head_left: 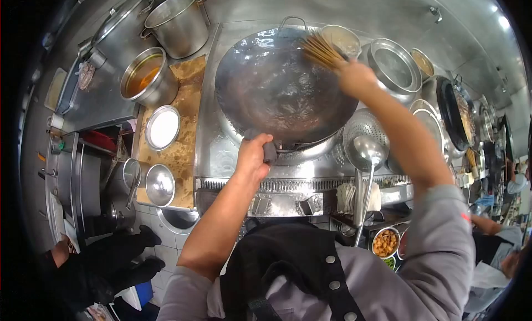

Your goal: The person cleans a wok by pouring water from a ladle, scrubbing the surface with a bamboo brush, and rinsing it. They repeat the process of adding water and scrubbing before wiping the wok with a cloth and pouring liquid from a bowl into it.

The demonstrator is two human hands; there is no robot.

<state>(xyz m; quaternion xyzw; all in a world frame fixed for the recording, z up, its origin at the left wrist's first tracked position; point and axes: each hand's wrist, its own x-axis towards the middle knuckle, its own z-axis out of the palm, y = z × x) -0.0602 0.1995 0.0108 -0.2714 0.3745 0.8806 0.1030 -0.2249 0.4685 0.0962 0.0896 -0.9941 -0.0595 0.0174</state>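
Note:
A big dark wok (235, 72) sits on the range, its inside wet and shiny, with some water in it. My left hand (253, 156) is closed around the wok's near handle, where a dark wrap or cloth (270, 152) shows beside the fingers. In my right hand (356, 77) is a bamboo wok brush (320, 50), its bristles over the wok's far right rim. A ladle (370, 150) rests on a perforated strainer (354, 124) to the right of the wok, below my right forearm.
Left stand a tall pot (180, 33), a pot of orange oil (162, 80), a white-filled bowl (163, 127) and a metal bowl (160, 185). Steel basins (394, 66) and another wok (450, 113) are right. One person's legs (122, 254) show lower left; other people (499, 249) are far right.

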